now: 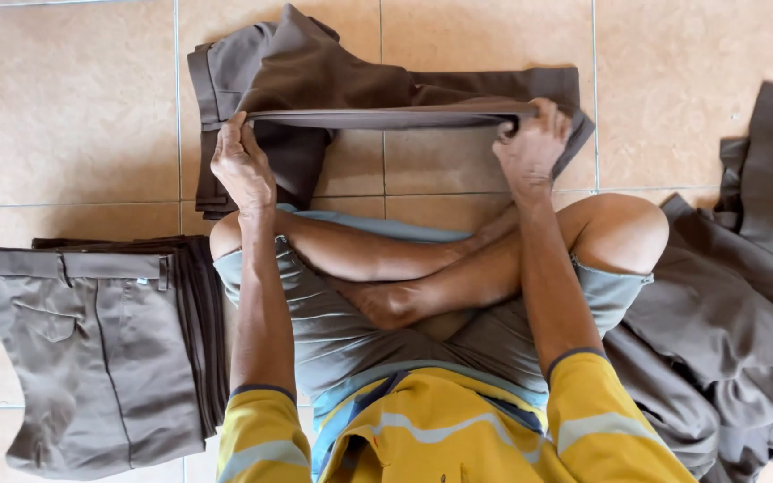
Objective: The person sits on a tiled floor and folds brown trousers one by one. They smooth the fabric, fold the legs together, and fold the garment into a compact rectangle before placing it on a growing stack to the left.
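Gripping a pair of brown trousers [386,116] at both ends, a person sits cross-legged on a tiled floor [73,107]. The left hand [242,165] is closed on one end of the folded edge; the right hand [532,143] is clenched around the other, and the cloth between them is pulled into a taut, straight band, a hold that looks meant to keep the fold even. The rest of the trousers lies flat on the floor just beyond the person's knees. To the left of the trousers, beside the person's knee, sits a neat stack of folded trousers [91,349]. To the right of them sprawls a loose heap of brown cloth [744,313], unfolded.
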